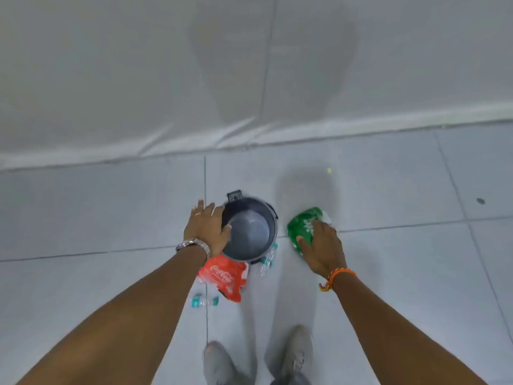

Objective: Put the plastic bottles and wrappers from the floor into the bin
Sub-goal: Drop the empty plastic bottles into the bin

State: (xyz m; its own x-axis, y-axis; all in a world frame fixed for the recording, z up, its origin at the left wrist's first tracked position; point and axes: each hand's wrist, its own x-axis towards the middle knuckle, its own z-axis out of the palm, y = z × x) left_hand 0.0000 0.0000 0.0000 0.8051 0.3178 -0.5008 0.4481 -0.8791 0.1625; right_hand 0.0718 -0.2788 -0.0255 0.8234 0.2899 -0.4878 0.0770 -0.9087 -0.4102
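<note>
A round dark grey bin [273,229] stands on the tiled floor in front of me, its inside bare. My left hand [206,227] rests on the bin's left rim, thumb over the edge. My right hand [322,247] grips a green plastic wrapper [301,225] to the right of the bin. A red Coca-Cola wrapper [224,276] lies on the floor just below the bin. A clear plastic bottle with a teal label [268,261] lies against the bin's lower right side. Another small clear bottle [204,300] lies left of the red wrapper's lower end.
A white wall with a skirting edge [249,140] runs across behind the bin. My two grey shoes [297,354] stand at the bottom of the view. A small dark spot [480,201] marks a tile at far right.
</note>
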